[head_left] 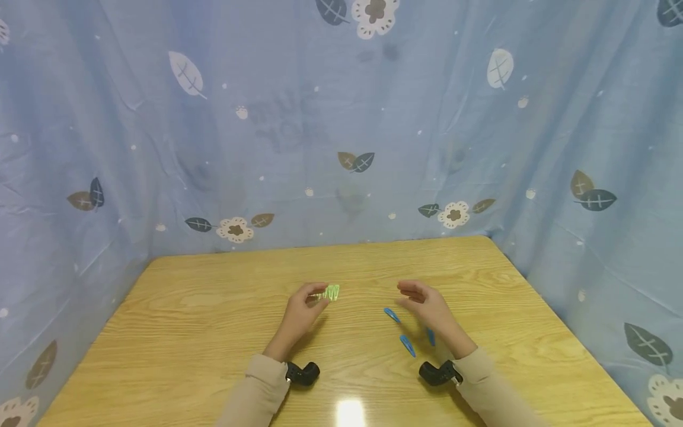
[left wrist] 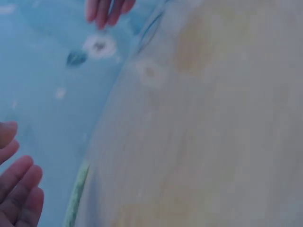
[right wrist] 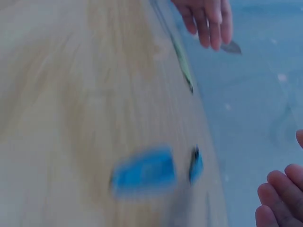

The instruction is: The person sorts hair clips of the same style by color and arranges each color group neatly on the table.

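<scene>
So, left hand near green clips, right hand near blue clips (grips wide).

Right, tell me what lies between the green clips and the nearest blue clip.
Only bare wooden tabletop separates the green clips from the nearest blue clip, as the head view shows.
</scene>
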A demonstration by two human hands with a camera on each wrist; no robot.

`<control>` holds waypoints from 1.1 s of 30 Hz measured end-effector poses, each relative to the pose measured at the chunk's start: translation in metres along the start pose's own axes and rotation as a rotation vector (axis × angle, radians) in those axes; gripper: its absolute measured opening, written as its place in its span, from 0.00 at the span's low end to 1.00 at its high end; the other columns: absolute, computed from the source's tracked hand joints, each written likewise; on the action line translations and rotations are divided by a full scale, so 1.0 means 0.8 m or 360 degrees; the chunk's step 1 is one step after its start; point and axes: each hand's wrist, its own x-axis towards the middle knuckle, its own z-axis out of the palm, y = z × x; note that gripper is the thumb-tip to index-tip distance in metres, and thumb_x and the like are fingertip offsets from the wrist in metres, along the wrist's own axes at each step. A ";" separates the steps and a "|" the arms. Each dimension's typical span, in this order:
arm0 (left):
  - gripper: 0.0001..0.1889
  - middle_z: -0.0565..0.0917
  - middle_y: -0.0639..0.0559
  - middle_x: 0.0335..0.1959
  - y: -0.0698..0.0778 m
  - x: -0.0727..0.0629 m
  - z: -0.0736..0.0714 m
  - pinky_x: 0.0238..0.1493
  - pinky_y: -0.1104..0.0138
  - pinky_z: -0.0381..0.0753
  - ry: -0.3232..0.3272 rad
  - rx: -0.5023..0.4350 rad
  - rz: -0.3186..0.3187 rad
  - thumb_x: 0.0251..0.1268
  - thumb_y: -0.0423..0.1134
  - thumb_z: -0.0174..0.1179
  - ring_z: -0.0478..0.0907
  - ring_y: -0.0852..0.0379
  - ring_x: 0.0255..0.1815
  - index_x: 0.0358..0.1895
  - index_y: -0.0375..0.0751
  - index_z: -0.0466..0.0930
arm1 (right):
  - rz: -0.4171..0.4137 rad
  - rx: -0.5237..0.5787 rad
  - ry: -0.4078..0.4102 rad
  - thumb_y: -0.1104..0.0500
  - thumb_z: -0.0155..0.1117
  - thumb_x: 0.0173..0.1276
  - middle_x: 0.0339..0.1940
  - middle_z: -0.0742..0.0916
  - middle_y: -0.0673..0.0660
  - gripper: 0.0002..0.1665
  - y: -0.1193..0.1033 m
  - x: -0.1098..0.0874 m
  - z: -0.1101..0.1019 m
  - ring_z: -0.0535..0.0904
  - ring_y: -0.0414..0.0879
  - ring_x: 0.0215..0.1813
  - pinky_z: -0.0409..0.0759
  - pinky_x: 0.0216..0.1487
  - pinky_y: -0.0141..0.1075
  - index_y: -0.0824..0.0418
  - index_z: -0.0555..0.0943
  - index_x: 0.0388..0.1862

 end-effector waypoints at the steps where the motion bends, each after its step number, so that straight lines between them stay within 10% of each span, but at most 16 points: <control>1: 0.17 0.75 0.31 0.55 0.000 0.000 0.007 0.57 0.44 0.70 -0.0037 -0.0019 0.0001 0.65 0.26 0.59 0.71 0.34 0.57 0.56 0.25 0.74 | 0.0014 -0.0006 0.0011 0.61 0.62 0.68 0.60 0.77 0.68 0.27 0.003 -0.003 -0.007 0.73 0.60 0.62 0.70 0.62 0.46 0.71 0.71 0.63; 19: 0.18 0.76 0.42 0.58 0.010 -0.016 0.133 0.60 0.62 0.72 -0.0639 -0.0049 0.0218 0.69 0.36 0.57 0.72 0.50 0.60 0.58 0.30 0.73 | 0.0080 -0.0077 0.0140 0.60 0.61 0.70 0.60 0.76 0.70 0.28 0.041 -0.051 -0.064 0.72 0.64 0.62 0.74 0.52 0.27 0.73 0.69 0.63; 33: 0.16 0.79 0.53 0.52 0.007 -0.030 0.159 0.57 0.67 0.73 -0.0577 0.0236 0.0321 0.66 0.36 0.60 0.75 0.58 0.56 0.55 0.37 0.78 | 0.0193 -0.0096 0.0231 0.61 0.62 0.69 0.57 0.78 0.71 0.28 0.052 -0.065 -0.072 0.75 0.63 0.58 0.73 0.48 0.24 0.75 0.69 0.62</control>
